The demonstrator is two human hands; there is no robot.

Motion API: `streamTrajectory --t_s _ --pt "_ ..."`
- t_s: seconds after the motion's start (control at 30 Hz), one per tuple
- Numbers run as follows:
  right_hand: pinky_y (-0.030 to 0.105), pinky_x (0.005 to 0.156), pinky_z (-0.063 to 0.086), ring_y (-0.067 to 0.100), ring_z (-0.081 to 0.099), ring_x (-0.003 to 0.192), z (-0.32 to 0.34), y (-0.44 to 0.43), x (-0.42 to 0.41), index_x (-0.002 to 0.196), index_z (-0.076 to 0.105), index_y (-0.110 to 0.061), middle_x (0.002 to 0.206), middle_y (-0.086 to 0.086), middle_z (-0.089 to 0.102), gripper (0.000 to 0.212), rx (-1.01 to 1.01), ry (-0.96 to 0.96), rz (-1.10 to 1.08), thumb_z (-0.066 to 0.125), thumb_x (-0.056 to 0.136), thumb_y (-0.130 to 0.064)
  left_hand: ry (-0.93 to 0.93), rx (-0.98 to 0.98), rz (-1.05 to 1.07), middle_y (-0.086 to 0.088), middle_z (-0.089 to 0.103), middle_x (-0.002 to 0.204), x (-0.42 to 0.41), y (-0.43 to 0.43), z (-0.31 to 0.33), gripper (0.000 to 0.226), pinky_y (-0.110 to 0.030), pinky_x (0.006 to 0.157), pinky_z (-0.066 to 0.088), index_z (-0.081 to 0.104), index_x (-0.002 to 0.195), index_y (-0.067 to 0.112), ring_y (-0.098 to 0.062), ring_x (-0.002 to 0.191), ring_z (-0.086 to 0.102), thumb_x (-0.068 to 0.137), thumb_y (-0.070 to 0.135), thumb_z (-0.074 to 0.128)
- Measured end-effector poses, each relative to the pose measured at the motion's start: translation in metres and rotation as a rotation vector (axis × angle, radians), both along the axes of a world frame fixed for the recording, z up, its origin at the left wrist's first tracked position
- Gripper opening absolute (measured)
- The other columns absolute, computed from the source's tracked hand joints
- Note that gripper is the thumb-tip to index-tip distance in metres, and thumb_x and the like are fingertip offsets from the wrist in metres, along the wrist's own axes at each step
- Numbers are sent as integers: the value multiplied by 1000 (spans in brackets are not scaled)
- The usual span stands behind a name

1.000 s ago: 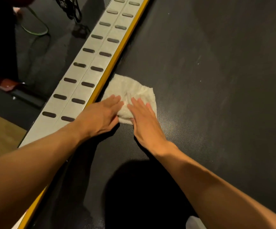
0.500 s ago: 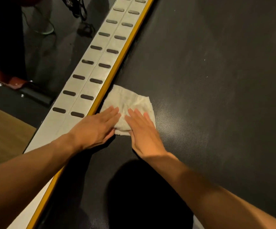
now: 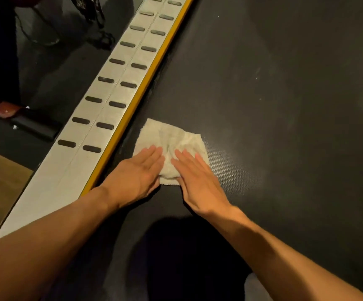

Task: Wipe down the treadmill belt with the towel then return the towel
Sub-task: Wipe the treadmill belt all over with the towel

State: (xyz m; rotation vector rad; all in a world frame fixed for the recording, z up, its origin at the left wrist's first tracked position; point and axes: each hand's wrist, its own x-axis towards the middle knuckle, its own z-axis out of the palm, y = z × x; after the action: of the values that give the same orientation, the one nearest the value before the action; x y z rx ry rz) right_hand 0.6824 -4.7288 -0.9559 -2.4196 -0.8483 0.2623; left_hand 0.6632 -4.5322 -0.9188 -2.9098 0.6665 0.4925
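At far left a patch of wooden floor (image 3: 0, 192) is seen. Next to the right, the grey side rail (image 3: 74, 170) is noted, running from near left to far centre and carrying two rows of dark oval pads (image 3: 117, 104). A yellow strip (image 3: 138, 98) is seen along the rail's right edge, bordering the treadmill belt (image 3: 284, 105).

The left hand (image 3: 136, 174) is laid flat, fingers straight and together, nothing grasped. Its fingertips are pressed on the near left part of the towel (image 3: 171, 133), and the palm lies over the belt just beside the yellow strip. The towel, cream and folded to a rough square, is located on the belt's left margin, its left corner close to the strip. The right hand (image 3: 198, 181) is likewise held flat and released, fingers straight, pressed on the towel's near right part, with the heel of the hand over the belt. A narrow bunched ridge of cloth is seen between the two hands. To the right, the belt's dark textured surface is recorded
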Motion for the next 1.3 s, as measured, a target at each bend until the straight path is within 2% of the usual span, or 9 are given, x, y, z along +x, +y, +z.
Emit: streamTrajectory --t_s 0.17,0.27,0.4,0.6,0.7,0.83,1.0,1.17,1.3 --pt "27 115 -1 17 18 145 11 -14 46 141 42 -23 154 -2 31 53 -128 -2 -124 49 92 -7 -131 -6 127 -21 36 148 28 -42 10 53 -37 106 37 38 142 1 -33 137 35 94 16 55" --pt "25 114 -4 17 15 146 15 -36 36 143 39 -20 155 0 28 51 -142 -1 -143 45 94 -6 -12 90 28 -23 9 156 34 -64 10 52 -40 116 16 10 149 -1 -36 144 11 103 14 27" --pt "39 119 14 22 23 144 15 -75 -4 139 46 -14 151 3 37 50 -188 -16 -154 50 91 0 12 169 -174 -32 4 153 10 -89 -1 50 -49 118 11 2 146 -9 -46 142 7 102 10 15" --pt "32 117 5 19 18 145 9 -80 35 143 39 -20 154 1 31 57 -207 7 -190 48 90 0 59 189 -109 -26 6 155 48 -104 10 53 -49 118 10 5 148 -4 -40 144 6 98 15 8" --pt "31 118 4 20 19 145 12 -95 21 142 41 -17 153 3 32 53 -205 13 -227 48 92 -1 33 162 -211 -30 10 153 48 -114 3 63 -52 117 10 10 147 -7 -43 143 11 91 17 -6" --pt "35 119 10 19 20 144 14 -133 -5 141 43 -16 152 1 34 50 -229 11 -243 50 94 -2 -66 12 -341 -35 47 132 31 -136 -17 60 -52 106 37 46 129 -13 -47 125 45 88 14 13" --pt "36 119 8 21 16 146 13 -152 25 145 36 -20 155 1 29 56 -258 47 -355 46 94 0 -72 23 -351 -23 7 156 67 -166 -11 59 -44 119 10 7 149 -3 -35 145 9 97 26 1" --pt "40 120 5 22 12 146 20 -182 1 145 36 -16 156 3 26 53 -236 134 -424 45 94 -4 -99 -144 -465 -32 51 130 68 -192 -26 58 -50 103 40 51 126 -13 -45 121 50 91 21 20" --pt "44 120 7 21 13 146 20 -189 -14 145 37 -16 156 2 26 48 -211 208 -479 43 97 -10 -34 -177 -528 -29 58 124 70 -201 -28 55 -50 97 47 59 118 -10 -42 115 57 87 28 35"
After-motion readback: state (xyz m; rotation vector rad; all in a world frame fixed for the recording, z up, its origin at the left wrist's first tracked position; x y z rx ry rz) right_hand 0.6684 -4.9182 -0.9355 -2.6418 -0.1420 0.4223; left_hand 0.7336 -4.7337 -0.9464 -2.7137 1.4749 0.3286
